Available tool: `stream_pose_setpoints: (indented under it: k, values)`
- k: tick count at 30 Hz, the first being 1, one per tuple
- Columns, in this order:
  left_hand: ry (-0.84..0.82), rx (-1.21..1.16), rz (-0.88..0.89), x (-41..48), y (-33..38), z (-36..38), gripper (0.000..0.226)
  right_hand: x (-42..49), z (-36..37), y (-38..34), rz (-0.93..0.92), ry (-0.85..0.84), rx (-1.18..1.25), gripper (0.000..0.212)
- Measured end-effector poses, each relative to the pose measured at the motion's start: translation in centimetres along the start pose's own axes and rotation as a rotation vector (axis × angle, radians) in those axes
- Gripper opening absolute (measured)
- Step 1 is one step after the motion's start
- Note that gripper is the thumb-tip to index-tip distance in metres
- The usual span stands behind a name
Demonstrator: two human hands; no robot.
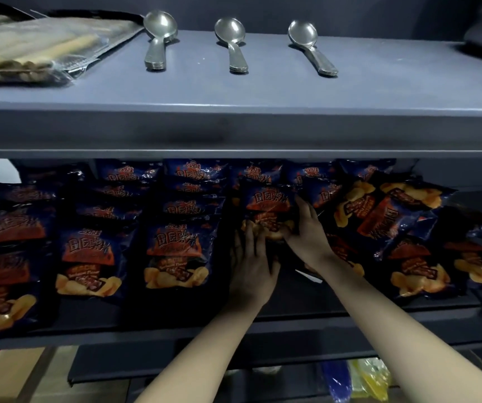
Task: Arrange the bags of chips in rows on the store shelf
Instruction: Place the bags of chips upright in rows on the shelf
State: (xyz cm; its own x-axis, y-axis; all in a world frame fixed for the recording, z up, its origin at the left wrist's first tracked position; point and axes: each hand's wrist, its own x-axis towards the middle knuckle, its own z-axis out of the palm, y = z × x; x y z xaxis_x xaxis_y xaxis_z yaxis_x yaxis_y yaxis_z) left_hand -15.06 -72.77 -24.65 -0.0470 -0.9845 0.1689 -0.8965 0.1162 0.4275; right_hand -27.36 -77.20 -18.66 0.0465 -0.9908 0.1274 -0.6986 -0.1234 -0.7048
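Dark blue chip bags with orange labels cover the middle shelf (175,330). On the left they lie in overlapping rows, such as one bag (88,260) and its neighbour (177,254). On the right, several bags (393,216) lie tilted in a loose heap. Both hands hold one bag (268,205) in the row right of centre. My left hand (252,263) lies on its lower left edge with fingers spread. My right hand (306,228) grips its right side, thumb across the bag's lower front.
The upper shelf (234,91) juts out above and carries three stacks of metal spoons (158,39) and a clear packet of sticks (30,48) at the left. Below the chip shelf are a cardboard box (10,373) and blue and yellow packets (359,382).
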Motion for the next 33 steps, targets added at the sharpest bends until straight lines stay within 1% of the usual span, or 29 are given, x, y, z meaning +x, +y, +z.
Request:
stream_pose_setpoints:
  k: [5, 10, 16, 20, 26, 30, 33]
  values:
    - [0.005, -0.045, -0.037, 0.0, 0.3, -0.2, 0.073, 1.5, 0.4, -1.7, 0.097, 0.008, 0.086, 0.082]
    - [0.018, -0.051, -0.052, -0.2, 0.2, -0.2, 0.078, 0.6, 2.7, -2.4, 0.086, -0.019, 0.136, 0.08]
    - [0.01, -0.082, -0.077, -0.3, 0.2, -0.1, 0.077, 1.3, 2.0, -2.3, 0.165, 0.07, 0.251, 0.066]
    - [0.002, -0.078, -0.103, -0.3, 0.3, 0.0, 0.076, 2.5, 1.2, -3.1, 0.145, 0.064, 0.206, 0.072]
    - [0.066, -0.014, -0.062, -0.3, 0.0, 0.6, 0.079, 4.9, 0.9, -4.0, 0.173, -0.018, 0.172, 0.079]
    - [0.068, -0.019, -0.07, -0.1, -0.1, 0.8, 0.082, 6.0, 1.0, -4.1, 0.208, 0.012, 0.149, 0.07]
    - [0.001, -0.063, -0.069, 0.0, -0.1, 0.8, 0.079, 7.0, 0.8, -4.3, 0.234, 0.043, 0.145, 0.062]
